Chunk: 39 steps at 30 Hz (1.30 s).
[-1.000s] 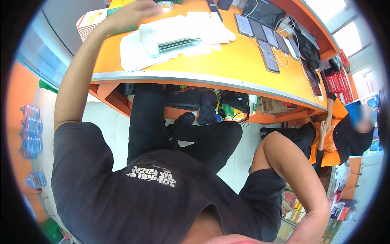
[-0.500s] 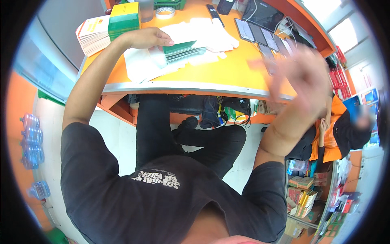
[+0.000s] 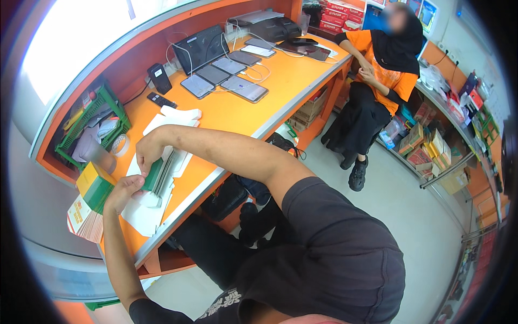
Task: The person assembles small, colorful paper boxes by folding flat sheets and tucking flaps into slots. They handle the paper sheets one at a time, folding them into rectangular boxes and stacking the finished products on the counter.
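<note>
In the head view, the green booklets (image 3: 156,174) lie on white sheets (image 3: 141,218) at the table's (image 3: 280,105) 8 o'clock end. The left hand (image 3: 124,193) meets their edge from 8 o'clock; the right hand (image 3: 151,147) reaches over from 11 o'clock, so the 2 probably steady the pile. Both sets of fingers are bunched near the cover; whether they are clamped on it, the view cannot tell. The yellow-green stack (image 3: 96,186) stands at 9 o'clock, seemingly for easy reach. Phones (image 3: 245,89) lie grouped towards 1 o'clock, perhaps to spare the paper. The basket (image 3: 117,108), at 11 o'clock, likely corrals loose items.
</note>
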Each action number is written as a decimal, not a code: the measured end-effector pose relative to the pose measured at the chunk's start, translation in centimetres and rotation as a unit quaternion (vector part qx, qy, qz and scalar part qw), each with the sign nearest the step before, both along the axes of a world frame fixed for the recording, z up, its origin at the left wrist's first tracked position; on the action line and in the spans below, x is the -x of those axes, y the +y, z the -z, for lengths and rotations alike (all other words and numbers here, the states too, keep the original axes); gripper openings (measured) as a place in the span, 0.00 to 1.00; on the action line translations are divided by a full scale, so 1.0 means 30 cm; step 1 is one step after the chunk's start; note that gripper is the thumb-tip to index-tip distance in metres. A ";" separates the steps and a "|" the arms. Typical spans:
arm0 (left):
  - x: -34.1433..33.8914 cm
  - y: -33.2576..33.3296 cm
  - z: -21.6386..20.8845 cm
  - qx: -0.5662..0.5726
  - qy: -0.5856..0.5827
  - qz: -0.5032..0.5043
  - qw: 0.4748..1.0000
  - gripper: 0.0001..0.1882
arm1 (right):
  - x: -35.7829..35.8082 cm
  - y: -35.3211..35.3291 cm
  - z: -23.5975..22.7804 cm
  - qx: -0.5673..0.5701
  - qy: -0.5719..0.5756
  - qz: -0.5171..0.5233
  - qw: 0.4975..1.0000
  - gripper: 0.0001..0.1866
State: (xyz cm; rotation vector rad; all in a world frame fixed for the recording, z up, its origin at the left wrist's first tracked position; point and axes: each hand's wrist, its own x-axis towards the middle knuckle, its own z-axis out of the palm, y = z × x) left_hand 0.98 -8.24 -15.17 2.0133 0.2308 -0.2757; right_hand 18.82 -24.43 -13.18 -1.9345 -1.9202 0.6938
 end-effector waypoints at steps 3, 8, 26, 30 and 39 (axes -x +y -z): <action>-0.010 0.023 -0.009 0.005 0.022 0.024 0.999 0.22 | -0.027 0.014 0.008 0.062 0.068 0.014 0.996 0.16; -0.013 0.001 -0.032 0.021 0.038 0.087 0.995 0.26 | -0.079 0.004 0.023 0.107 0.165 -0.013 0.980 0.20; -0.005 0.053 -0.009 0.076 0.069 -0.004 0.995 0.24 | -0.113 0.059 -0.006 0.226 0.285 -0.052 0.930 0.20; -0.011 0.056 0.004 0.091 0.043 -0.006 0.995 0.24 | -0.109 0.076 -0.020 0.258 0.263 -0.043 0.929 0.19; 0.044 -0.079 -0.070 -0.146 -0.081 -0.084 0.982 0.18 | 0.018 0.036 -0.091 0.047 -0.004 -0.056 0.997 0.15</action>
